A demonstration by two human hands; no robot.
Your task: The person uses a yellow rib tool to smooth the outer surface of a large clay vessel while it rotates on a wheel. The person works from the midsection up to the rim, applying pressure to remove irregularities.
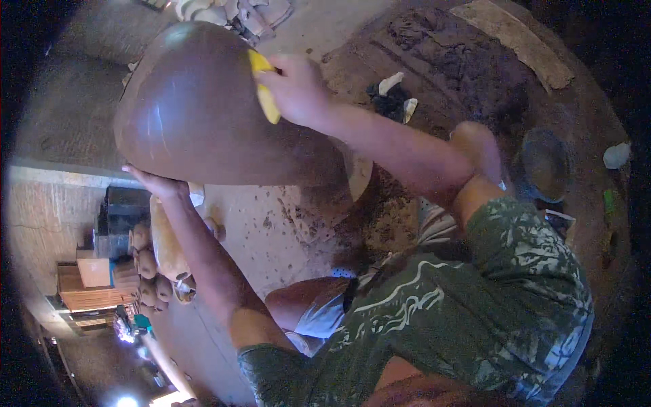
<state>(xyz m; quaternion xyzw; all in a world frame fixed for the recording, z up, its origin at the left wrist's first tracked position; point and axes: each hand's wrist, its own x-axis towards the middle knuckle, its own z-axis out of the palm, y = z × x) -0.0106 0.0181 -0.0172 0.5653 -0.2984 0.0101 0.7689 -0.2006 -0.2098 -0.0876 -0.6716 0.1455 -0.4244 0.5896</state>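
Observation:
A big brown clay pot (203,108), smooth and rounded with a wet-looking sheen, fills the upper left. My right hand (298,89) grips a yellow curved scraper (268,102) and holds it against the right side of the pot's wall. The hand is slightly blurred. Below the pot's near left edge, my left hand (160,184) lies with its palm up and fingers stretched out along the clay. Part of that hand is hidden behind the pot, whose far side is also out of sight.
Dark loose clay (468,74) covers ground at the upper right, with a black bundle (390,98) beside it. A round basin (544,165) sits at right. Several small round pots (146,264) stand by dark boxes (125,210) at left. Pale scraps (261,17) lie behind the pot.

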